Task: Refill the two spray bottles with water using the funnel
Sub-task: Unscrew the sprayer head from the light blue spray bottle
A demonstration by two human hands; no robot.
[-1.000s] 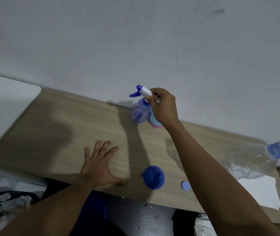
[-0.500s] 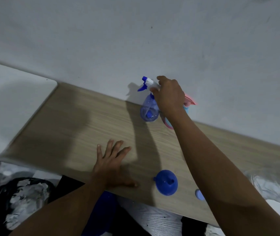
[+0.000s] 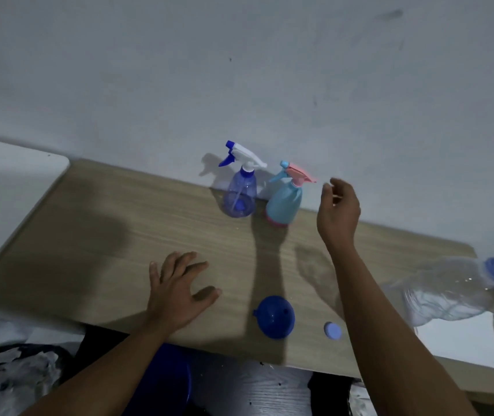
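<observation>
The funnel (image 3: 275, 316), deep blue plastic, stands mouth-down on the wooden table (image 3: 113, 235) near its front edge, about 5 o'clock from the table's middle, with its narrow spout pointing up. A small pale-blue bottle cap (image 3: 332, 330) lies just beside it at its 3 o'clock. At the funnel's 9 o'clock the left hand (image 3: 176, 292) rests palm-down on the table, fingers straight and spread, gripping nothing. At the table's 3 o'clock end a large clear water bottle (image 3: 443, 292) with an uncapped blue neck lies on its side, partly over a white sheet of paper (image 3: 461, 340). The right hand (image 3: 338, 214) is raised above the table at about 1 o'clock, its back to the camera, fingers loosely curled and holding nothing. Farthest off, at 12 o'clock against the wall (image 3: 239, 70), the two spray bottles stand upright side by side, close but apart: a clear blue spray bottle (image 3: 239, 196) with a white and blue trigger head, and at its 3 o'clock a pale turquoise spray bottle (image 3: 284, 205) with a pink trigger head and pink base. Both nozzles point toward 9 o'clock.
</observation>
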